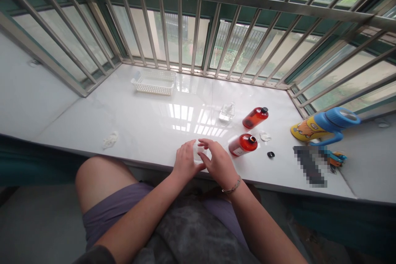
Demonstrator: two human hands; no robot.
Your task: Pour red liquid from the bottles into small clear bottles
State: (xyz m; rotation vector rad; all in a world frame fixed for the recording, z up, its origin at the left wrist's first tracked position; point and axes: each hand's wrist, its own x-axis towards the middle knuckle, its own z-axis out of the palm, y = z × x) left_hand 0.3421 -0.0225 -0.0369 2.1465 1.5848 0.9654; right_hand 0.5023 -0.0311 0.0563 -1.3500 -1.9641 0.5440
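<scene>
Both hands meet near the front edge of the white marble sill (pixel 145 119). My left hand (pixel 185 161) and my right hand (pixel 218 161) are curled around a small clear container (pixel 198 152), mostly hidden between the fingers. Just right of my right hand lies an uncapped orange-red bottle (pixel 243 144) on its side. Its black cap (pixel 271 154) rests a little farther right. A second orange-red bottle (pixel 255 117) with its black cap on lies behind it. A small clear glass bottle (pixel 227 112) stands behind the hands.
A white slotted basket (pixel 154 81) sits at the back left by the window bars (pixel 179 20). A crumpled white wad (pixel 110 140) lies at the left, another (pixel 265 136) by the bottles. A blue and yellow flask (pixel 324 126) lies at the right beside a blurred dark object (pixel 309 166).
</scene>
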